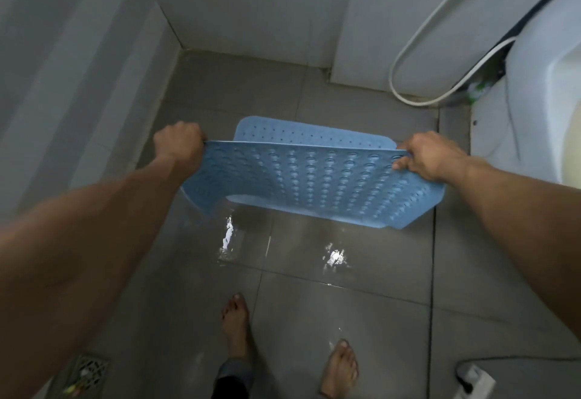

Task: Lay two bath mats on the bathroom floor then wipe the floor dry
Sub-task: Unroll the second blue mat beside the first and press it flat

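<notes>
Two bare feet (235,329) are standing on the grey tiled floor (345,320) at the bottom of the view, toes pointing away from the camera. A metal floor drain (91,367) is sitting near the lower left corner, and a small white object (476,379) is lying at the lower right; what it is cannot be told. Ahead of the feet a sheet of water (283,251) is glinting on the tiles. Both forearms are reaching forward over it. The left hand (179,144) is gripping, fist closed, the left end of a blue bath mat (314,185); the right hand (427,156) is pinching the right end with fingers curled over the edge. The mat is hanging folded between the hands, suction-cup underside facing the camera, its nearer flap drooping above the wet floor, its farther part showing small holes behind the fold; whether that part is touching the floor cannot be told. Beyond, at upper right, a white toilet (534,90) is standing beside the white wall tiles (251,5), with a pale hose (408,53) looping down next to it.
</notes>
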Motion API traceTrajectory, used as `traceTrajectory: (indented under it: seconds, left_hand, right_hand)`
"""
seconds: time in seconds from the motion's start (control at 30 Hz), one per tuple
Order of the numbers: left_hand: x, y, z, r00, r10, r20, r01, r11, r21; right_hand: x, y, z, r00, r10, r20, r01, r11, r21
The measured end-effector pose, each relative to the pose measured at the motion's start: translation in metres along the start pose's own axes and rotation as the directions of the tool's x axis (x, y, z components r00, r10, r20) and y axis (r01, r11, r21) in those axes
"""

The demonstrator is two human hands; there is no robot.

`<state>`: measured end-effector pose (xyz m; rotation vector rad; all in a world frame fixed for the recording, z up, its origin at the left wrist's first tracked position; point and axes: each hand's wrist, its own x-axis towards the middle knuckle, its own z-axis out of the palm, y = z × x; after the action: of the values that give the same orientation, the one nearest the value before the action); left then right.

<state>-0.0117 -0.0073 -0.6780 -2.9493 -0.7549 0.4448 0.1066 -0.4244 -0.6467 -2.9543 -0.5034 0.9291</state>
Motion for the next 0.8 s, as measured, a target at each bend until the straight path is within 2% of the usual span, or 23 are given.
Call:
traceTrajectory:
  seconds: [0.07,0.17,0.2,0.27,0.33,0.4,0.47,0.57,0.7,0.77,0.8]
  left_hand:
    - [-0.002,0.022,-0.012,0.997,-0.06,-0.05,0.058,0.997,-0.048]
    - [0.0,0.039,-0.032,0.973,-0.211,-0.091,0.185,0.955,-0.233]
    - [0.001,0.042,-0.04,0.969,-0.224,-0.1,0.186,0.936,-0.298]
    - [0.002,0.044,-0.056,0.98,-0.139,-0.145,0.083,0.936,-0.341]
    - [-0.002,0.045,-0.066,0.971,0.032,-0.238,-0.099,0.957,-0.273]
    - [-0.007,0.042,-0.063,0.932,0.178,-0.316,-0.258,0.938,-0.232]
    - [-0.012,0.037,-0.041,0.889,0.318,-0.329,-0.389,0.904,-0.177]
    - [-0.014,0.033,0.034,0.853,0.437,-0.285,-0.494,0.851,-0.176]
    - [-0.029,0.036,0.18,0.933,0.349,-0.094,-0.359,0.868,-0.344]
    - [-0.045,0.044,0.257,0.922,0.386,0.002,-0.355,0.851,-0.387]
    - [-0.064,0.048,0.282,0.896,0.429,0.113,-0.354,0.845,-0.401]
  right_hand:
    - [-0.003,0.018,-0.01,0.997,0.007,-0.08,-0.003,0.999,0.051]
    - [-0.013,0.036,-0.029,0.977,-0.01,-0.214,0.026,0.997,0.071]
    - [-0.015,0.041,-0.034,0.964,-0.01,-0.264,0.03,0.997,0.07]
    - [-0.017,0.052,-0.041,0.923,-0.015,-0.385,0.04,0.998,0.056]
    - [-0.017,0.059,-0.04,0.878,-0.003,-0.479,0.037,0.997,0.062]
    - [-0.016,0.064,-0.026,0.859,0.03,-0.511,0.023,0.995,0.097]
    - [-0.012,0.068,0.002,0.856,0.042,-0.515,0.028,0.991,0.129]
    - [0.008,0.078,0.071,0.893,0.03,-0.448,0.024,0.993,0.113]
    - [0.045,0.087,0.204,0.967,-0.015,-0.253,0.041,0.995,0.096]
    - [0.062,0.091,0.271,0.995,-0.042,-0.092,0.043,0.999,0.004]
    - [0.068,0.091,0.303,0.999,-0.05,0.013,0.051,0.996,-0.069]
